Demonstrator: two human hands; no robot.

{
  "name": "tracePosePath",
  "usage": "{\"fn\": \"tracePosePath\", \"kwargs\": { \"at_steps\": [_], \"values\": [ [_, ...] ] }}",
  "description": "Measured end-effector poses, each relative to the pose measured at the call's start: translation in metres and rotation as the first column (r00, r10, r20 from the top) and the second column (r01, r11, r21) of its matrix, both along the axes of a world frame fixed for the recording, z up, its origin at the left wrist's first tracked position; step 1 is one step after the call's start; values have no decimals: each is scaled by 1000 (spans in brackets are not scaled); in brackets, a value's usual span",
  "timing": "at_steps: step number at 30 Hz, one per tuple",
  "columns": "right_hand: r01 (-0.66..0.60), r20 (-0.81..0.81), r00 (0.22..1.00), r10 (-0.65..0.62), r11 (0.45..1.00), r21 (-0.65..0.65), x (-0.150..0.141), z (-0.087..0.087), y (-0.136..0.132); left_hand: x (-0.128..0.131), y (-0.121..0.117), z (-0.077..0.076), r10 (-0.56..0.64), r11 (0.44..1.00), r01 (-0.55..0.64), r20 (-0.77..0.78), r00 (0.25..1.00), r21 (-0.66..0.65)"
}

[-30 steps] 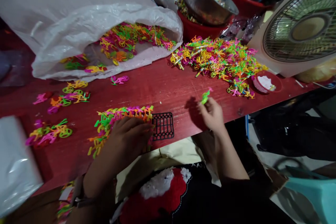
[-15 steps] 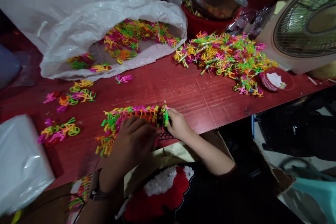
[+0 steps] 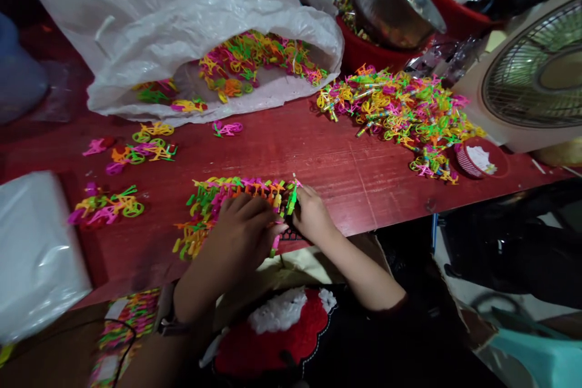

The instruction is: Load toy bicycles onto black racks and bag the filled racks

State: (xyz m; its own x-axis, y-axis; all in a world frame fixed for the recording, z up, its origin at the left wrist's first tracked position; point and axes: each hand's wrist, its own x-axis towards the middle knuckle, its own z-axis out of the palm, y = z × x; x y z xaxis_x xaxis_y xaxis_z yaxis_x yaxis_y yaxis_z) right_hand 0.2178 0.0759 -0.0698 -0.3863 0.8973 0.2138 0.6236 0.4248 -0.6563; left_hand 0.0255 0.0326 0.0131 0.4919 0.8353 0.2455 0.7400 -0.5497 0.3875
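Observation:
On the red table lies a black mesh rack [image 3: 291, 234], filled with rows of small bright plastic toy pieces [image 3: 204, 206] in yellow, green, pink and orange. My left hand [image 3: 245, 227] bends over these rows, thumb and fingers drawn together at their right end; what it pinches is hidden. A pink piece [image 3: 275, 244] shows just beneath its fingertips. At the rack's right end my right hand [image 3: 313, 213] has its fingers closed on a green plastic toy piece [image 3: 291, 200], held upright. Parts of the rack are covered by my left hand.
A white sack [image 3: 182, 30] lies open, full of similar pieces. A heap of pieces with tubes [image 3: 395, 106] sits by a fan [image 3: 536, 73] and a small red basket [image 3: 477, 157]. Loose pieces [image 3: 109, 206] lie left, near a white plastic package [image 3: 36, 260].
The camera view has shifted a little, so the table's things appear farther right. My left fingers have shifted slightly at the row's end; my right hand still holds the green piece.

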Motion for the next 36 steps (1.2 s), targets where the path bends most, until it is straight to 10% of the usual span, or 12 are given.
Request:
{"fn": "tracePosePath", "kwargs": {
  "at_steps": [13,20,24,36],
  "values": [
    [-30,-101,994,32,999,31,0,-4,-1,-13,-6,-4,-18,1000,21,124,992,-20],
    [127,-363,926,-107,991,31,10,13,-53,-16,-10,-5,19,999,-14,170,985,-30],
    [-71,-247,966,72,997,14,1,8,-72,-16,-10,-6,23,999,-16,204,979,-33],
    [-44,-161,986,49,998,36,-8,-6,-64,-16,-9,-3,-34,999,31,144,989,21]
  ]
}}
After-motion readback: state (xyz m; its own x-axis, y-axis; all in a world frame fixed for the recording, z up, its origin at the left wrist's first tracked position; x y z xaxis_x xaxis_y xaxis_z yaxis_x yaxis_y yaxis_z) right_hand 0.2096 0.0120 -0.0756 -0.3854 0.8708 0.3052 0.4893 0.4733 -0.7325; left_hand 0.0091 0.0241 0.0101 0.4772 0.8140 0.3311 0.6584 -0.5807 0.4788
